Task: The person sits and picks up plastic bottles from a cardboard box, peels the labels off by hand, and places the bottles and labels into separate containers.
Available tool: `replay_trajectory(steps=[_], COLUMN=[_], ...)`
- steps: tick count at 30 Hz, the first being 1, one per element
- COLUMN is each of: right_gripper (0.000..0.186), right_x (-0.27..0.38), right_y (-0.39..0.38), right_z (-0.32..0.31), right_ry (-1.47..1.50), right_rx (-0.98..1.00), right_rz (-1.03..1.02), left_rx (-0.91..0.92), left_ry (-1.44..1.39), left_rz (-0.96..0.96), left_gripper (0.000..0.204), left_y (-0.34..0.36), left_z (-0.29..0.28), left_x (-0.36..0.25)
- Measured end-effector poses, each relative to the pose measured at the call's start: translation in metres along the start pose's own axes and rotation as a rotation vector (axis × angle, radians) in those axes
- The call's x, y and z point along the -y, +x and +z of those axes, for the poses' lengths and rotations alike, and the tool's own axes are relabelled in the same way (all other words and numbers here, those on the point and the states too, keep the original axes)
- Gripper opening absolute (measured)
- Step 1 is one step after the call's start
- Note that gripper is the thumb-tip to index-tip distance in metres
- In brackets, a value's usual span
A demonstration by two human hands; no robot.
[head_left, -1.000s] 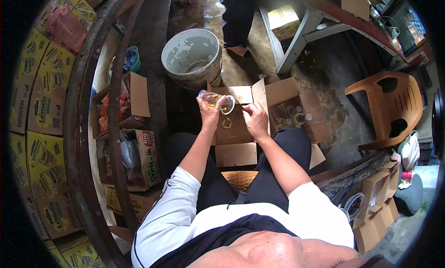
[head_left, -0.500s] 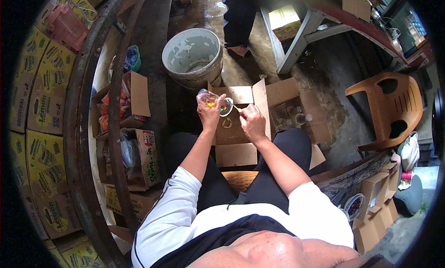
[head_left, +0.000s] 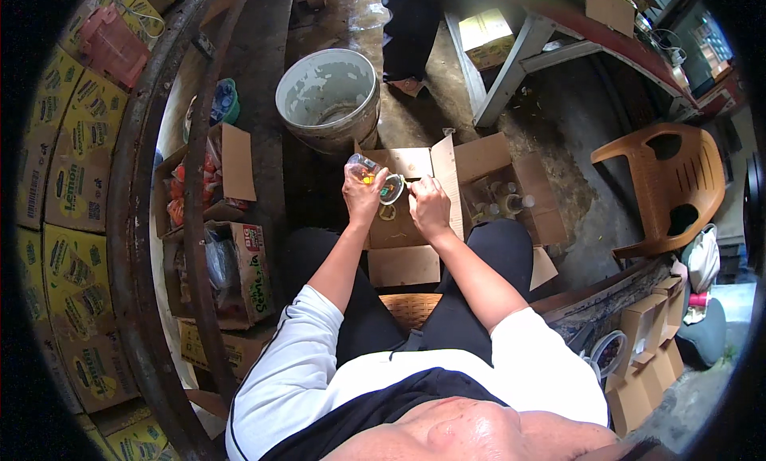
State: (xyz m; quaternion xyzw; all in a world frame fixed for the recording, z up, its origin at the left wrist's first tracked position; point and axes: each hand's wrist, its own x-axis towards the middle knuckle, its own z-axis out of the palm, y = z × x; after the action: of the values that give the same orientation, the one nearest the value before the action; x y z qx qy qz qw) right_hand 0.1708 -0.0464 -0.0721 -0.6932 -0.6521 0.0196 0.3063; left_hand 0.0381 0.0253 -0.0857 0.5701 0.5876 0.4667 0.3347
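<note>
My left hand (head_left: pixel 363 195) is closed around a clear plastic jar (head_left: pixel 392 190) with a colourful label, tilted so its round end points right. At the rim of that end, my right hand (head_left: pixel 429 207) has its fingers pinched together. A thin pale strip or edge shows by those fingertips, too small to name. Both hands are above an open cardboard box (head_left: pixel 404 267) between my knees. A yellowish ring (head_left: pixel 387 213), perhaps a roll of tape, lies inside the box below the jar.
Right of this box, another open box (head_left: pixel 483 158) holds several jars or bottles. A large grey bucket (head_left: pixel 329 94) stands ahead. Boxes with orange-red packets (head_left: pixel 209 178) sit left, behind a metal rail (head_left: pixel 209 222). An orange plastic chair (head_left: pixel 674 186) is at right; a person's dark-clothed legs (head_left: pixel 411 30) stand ahead.
The jar has turned slightly in my left hand, and its round end shows a little differently. My right fingers have moved a little closer to its rim.
</note>
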Motion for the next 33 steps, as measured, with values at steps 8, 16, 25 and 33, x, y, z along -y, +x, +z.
replay_trajectory(steps=[8, 16, 25, 33], right_gripper=[0.005, 0.003, 0.006, 0.015], right_x=[-0.016, -0.007, -0.009, -0.027], right_y=[0.001, -0.004, 0.0, 0.003], right_z=[0.002, -0.018, 0.0, 0.0], right_ry=[0.224, 0.111, 0.124, 0.439], right_rx=[0.0, 0.067, 0.017, 0.107], right_rz=[0.238, 0.169, 0.199, 0.412], left_rx=[0.077, 0.139, 0.227, 0.21], left_ry=[-0.106, -0.148, -0.424, -0.506], left_rz=[-0.111, -0.093, -0.196, -0.459], left_gripper=[0.038, 0.035, 0.03, 0.033], left_y=[-0.001, 0.002, 0.007, 0.005], left_z=[0.0, 0.003, 0.002, -0.003], left_x=[-0.004, 0.007, 0.032, 0.018])
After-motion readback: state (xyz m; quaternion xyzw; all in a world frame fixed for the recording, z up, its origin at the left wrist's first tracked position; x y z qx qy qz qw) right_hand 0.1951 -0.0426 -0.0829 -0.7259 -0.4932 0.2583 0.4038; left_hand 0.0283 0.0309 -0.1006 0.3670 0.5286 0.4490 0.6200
